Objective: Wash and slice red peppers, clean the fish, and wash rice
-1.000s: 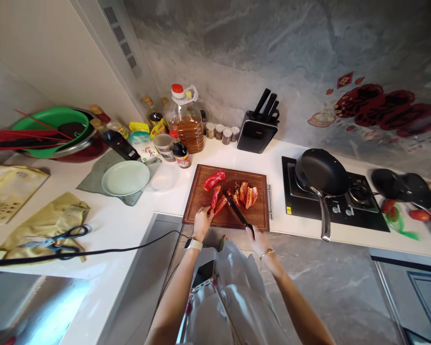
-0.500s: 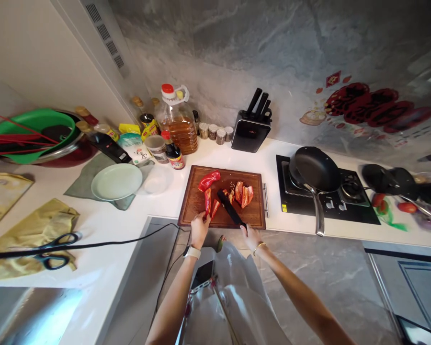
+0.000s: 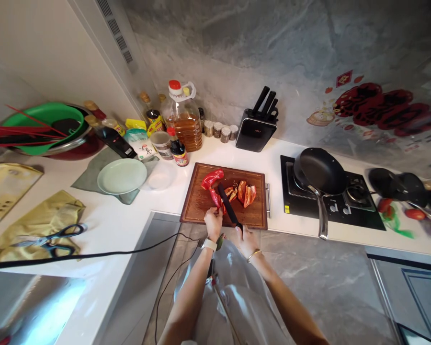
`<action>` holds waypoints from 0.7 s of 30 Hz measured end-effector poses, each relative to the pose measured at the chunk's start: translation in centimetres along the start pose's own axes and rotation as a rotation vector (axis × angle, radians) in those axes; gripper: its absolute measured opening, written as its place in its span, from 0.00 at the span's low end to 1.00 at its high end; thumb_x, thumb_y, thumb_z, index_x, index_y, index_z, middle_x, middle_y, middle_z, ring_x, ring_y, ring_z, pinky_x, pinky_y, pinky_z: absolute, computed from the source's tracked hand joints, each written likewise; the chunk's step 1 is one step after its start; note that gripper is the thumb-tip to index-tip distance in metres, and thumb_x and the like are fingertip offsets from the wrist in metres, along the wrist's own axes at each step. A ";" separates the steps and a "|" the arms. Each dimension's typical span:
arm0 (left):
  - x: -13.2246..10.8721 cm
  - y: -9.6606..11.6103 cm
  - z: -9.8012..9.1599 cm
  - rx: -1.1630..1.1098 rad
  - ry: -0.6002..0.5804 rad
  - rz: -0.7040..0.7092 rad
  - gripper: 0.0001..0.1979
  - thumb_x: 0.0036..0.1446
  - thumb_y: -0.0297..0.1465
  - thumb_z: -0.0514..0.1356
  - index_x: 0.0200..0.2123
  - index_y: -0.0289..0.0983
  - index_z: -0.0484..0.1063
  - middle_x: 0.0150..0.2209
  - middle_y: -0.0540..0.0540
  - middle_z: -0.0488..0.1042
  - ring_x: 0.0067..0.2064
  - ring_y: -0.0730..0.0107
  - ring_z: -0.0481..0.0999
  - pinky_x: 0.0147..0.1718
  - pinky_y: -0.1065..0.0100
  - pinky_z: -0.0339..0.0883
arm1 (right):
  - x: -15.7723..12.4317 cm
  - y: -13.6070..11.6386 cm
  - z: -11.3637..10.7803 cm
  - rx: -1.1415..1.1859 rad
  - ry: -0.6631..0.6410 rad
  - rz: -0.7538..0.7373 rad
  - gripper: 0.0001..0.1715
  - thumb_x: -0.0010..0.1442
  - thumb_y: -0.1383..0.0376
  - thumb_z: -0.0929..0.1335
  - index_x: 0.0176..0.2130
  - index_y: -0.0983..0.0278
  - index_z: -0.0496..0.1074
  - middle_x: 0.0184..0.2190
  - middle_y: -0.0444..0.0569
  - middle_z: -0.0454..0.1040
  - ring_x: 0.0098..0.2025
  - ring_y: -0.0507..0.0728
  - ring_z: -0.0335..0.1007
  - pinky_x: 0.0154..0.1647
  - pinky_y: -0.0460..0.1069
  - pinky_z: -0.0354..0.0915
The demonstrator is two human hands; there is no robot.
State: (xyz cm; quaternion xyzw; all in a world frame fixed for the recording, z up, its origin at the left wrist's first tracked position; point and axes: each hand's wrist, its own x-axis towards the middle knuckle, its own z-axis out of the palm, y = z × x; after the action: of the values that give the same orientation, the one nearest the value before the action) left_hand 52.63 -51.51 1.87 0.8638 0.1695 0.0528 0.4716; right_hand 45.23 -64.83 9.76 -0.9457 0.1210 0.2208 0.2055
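Right hand [image 3: 247, 240]: we are gripping one black knife [image 3: 228, 205], fingers curled round its handle. Left hand [image 3: 213, 222]: we are pinching the near end of one red pepper strip [image 3: 214, 197], lying left of the blade on one wooden cutting board [image 3: 195, 205]. Outward, we are listing pepper pieces [image 3: 246, 193], right of the blade; one knife block [image 3: 255, 131], behind the board

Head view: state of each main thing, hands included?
Left hand, holding a pepper strip
Right hand, gripping the knife
Knife, in hand, over the board
Pepper pieces, some cut open
Board, flat, bearing the pepper pieces
Pan, on the hob
Hob, no flame visible
Oil jug, capped, partly full
Sauce bottle, capped, upright
Knife block, upright, knives inserted
Plate, lying flat
Scissors, lying flat, blade opening unclear
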 end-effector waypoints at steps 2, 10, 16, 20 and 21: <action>-0.1 0.1 0.3 -0.008 0.003 -0.020 0.11 0.56 0.35 0.57 0.33 0.33 0.75 0.31 0.40 0.79 0.33 0.63 0.78 0.36 0.66 0.68 | -0.1 -0.5 0.1 -0.022 -0.060 0.033 0.22 0.71 0.57 0.53 0.49 0.66 0.66 0.35 0.56 0.80 0.37 0.60 0.78 0.32 0.47 0.62; -0.1 -0.1 0.7 0.056 -0.020 0.005 0.11 0.56 0.35 0.56 0.32 0.33 0.75 0.32 0.39 0.78 0.32 0.64 0.77 0.34 0.66 0.68 | 0.2 -1.4 0.2 -0.129 -0.112 0.091 0.22 0.71 0.57 0.53 0.51 0.68 0.63 0.39 0.60 0.79 0.43 0.64 0.78 0.37 0.51 0.66; -0.2 -0.4 0.4 0.083 -0.040 0.035 0.11 0.56 0.34 0.56 0.33 0.33 0.75 0.31 0.39 0.78 0.32 0.64 0.77 0.34 0.66 0.68 | 1.6 -1.5 0.5 -0.127 -0.142 0.072 0.24 0.70 0.56 0.54 0.54 0.70 0.62 0.39 0.63 0.79 0.44 0.65 0.77 0.38 0.53 0.66; -0.2 -1.2 -0.3 0.030 -0.083 -0.032 0.11 0.56 0.35 0.57 0.32 0.34 0.75 0.29 0.41 0.78 0.30 0.65 0.78 0.32 0.69 0.67 | 2.9 -0.6 1.7 -0.095 -0.106 0.044 0.25 0.70 0.55 0.55 0.56 0.70 0.61 0.39 0.62 0.79 0.43 0.65 0.77 0.39 0.52 0.66; -0.1 -1.4 -0.5 0.006 -0.104 -0.052 0.11 0.56 0.36 0.57 0.32 0.34 0.75 0.28 0.42 0.78 0.30 0.66 0.78 0.31 0.69 0.67 | 3.3 -0.3 1.9 -0.072 -0.093 0.041 0.25 0.70 0.55 0.55 0.55 0.70 0.62 0.39 0.61 0.79 0.44 0.64 0.77 0.39 0.51 0.66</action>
State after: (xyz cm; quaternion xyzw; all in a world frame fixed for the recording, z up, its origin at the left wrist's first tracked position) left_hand 52.04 -50.45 0.95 0.8621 0.1673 -0.0052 0.4782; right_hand 47.50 -64.18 6.74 -0.9384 0.1227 0.2731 0.1722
